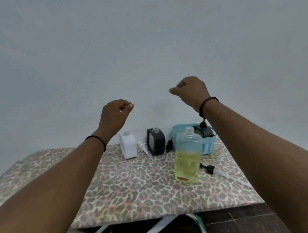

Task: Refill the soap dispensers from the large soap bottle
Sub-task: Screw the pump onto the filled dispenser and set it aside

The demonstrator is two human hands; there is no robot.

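A large clear soap bottle point(187, 157), half full of yellow liquid and uncapped, stands on the leopard-print table point(136, 189). Behind it stand a white dispenser point(128, 145) and a black dispenser point(156, 142), both with their pumps off. A white pump point(142, 147) lies between them and a black pump point(169, 144) lies right of the black one. Another black pump point(207, 167) lies right of the large bottle. My left hand point(114, 117) and my right hand point(190, 91) are raised above the table, fingers curled, holding nothing.
A light blue basket point(208, 145) at the back right holds another black dispenser point(204, 131) with its pump on. A plain wall rises behind the table. A white chair frame point(156, 229) shows below the table's front edge, over dark floor tiles.
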